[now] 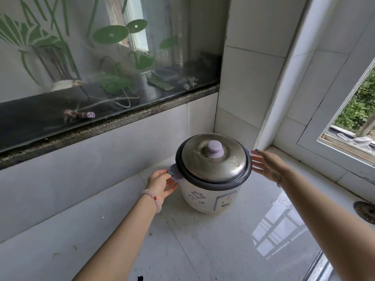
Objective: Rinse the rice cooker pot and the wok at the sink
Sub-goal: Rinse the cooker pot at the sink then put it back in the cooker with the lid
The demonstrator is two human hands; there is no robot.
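- Steel lid [215, 161], dull grey with a lilac knob [215, 149], sits closed on the rice cooker [211, 197]; a dark rim rings it.
- Cooker stands upright on the glossy white tiled surface [223, 250], tucked near the corner of the tiled walls [239, 110].
- Left hand [162, 184], with a bead bracelet [152, 197] on the wrist, has its fingers curled round the lilac side handle [175, 173].
- Right hand [267, 164] is released, fingers straight, at the rim's right edge; contact cannot be confirmed.
- Behind and left: a low tiled wall topped by a dark stone ledge [121, 120] and a glass panel [101, 57].
- Right: a raised sill under the window frame [334, 151].
- Open tile lies in front of the cooker; a round drain cover [365, 211] sits well apart at the right.
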